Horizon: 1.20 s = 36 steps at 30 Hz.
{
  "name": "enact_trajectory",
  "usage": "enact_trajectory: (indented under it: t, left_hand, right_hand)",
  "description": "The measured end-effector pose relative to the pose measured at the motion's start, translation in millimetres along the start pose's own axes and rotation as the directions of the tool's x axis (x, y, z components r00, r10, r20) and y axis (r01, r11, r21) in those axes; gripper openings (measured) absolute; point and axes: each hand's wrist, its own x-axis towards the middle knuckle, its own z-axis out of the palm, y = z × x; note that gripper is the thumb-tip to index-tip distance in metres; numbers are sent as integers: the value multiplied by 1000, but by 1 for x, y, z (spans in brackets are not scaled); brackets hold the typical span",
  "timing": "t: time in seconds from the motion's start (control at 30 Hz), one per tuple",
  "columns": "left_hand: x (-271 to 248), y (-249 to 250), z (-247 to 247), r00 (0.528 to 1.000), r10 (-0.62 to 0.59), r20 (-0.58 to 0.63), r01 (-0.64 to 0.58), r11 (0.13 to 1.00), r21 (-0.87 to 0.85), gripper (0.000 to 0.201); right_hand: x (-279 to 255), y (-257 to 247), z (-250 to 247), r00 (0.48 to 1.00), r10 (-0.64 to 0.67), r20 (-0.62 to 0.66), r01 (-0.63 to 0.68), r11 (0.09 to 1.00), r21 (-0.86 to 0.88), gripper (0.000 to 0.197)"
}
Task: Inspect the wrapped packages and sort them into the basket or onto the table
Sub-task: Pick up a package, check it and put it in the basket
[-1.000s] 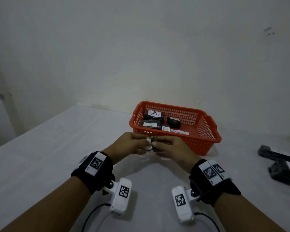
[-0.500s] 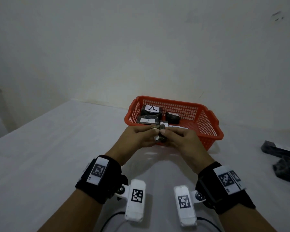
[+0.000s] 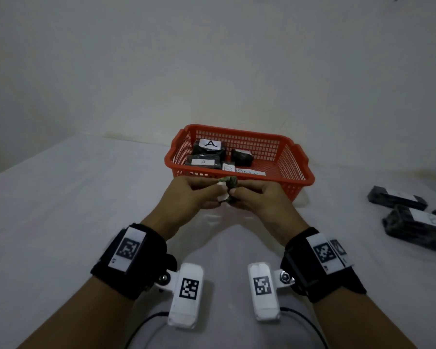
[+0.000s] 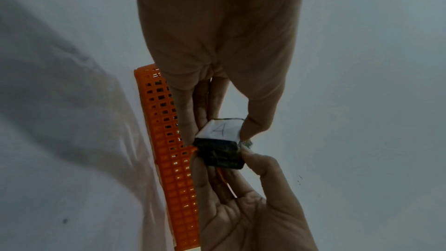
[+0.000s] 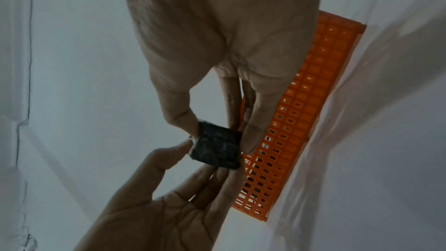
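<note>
Both hands hold one small dark wrapped package [image 3: 228, 183] just in front of the orange basket [image 3: 297, 182]. My left hand [image 3: 194, 195] pinches its left end, where a white label reads "A" [image 4: 220, 129]. My right hand [image 3: 257, 197] pinches the dark right end [image 5: 217, 150]. The package [image 4: 219, 152] hangs above the table, near the basket's front wall [image 4: 169, 140]. Inside the basket lie three dark packages, two labelled "A" [image 3: 209, 144], and a white paper slip [image 3: 244, 171].
Two more dark wrapped packages with white labels [image 3: 398, 200] [image 3: 418, 225] lie on the white table at the right. A white wall stands behind the basket. The table's left edge runs diagonally at the far left.
Both hands have stayed together on the small package and turned it a little between the fingers. The head view has shifted, so the basket sits slightly higher in the picture.
</note>
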Motion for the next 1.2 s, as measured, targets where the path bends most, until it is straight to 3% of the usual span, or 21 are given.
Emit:
enact_trajectory:
  t: [0.23,0.4,0.53,0.67,0.87,1.2]
  left_hand:
    - [-7,2,0,999,45,28,-46,999,21,31]
    - [-8,4,0,990,136,-35,-131,983,129,32]
    - [-9,4,1,976,215,-27,-205,959,198,45]
    - [-8,2,1,978,206,10,-204,957,208,56]
    - [-8,3,4,992,129,1,-129,989,69,31]
    - [-10,3,7,989,145,-27,-141,984,106,30]
  right_hand:
    - [-3,-3,1,999,-20,-30,19,1000,-24,26]
    - [-4,-7,3,996,64,59,-67,996,57,26]
    - [-6,-10,4,986,160,46,-164,981,102,21]
    - [-7,-9,2,991,132,17,-133,988,80,25]
    - [-6,-6,-3,998,58,32,-60,997,49,28]
    - [-4,-5,-11,999,-23,32,24,1000,-10,30]
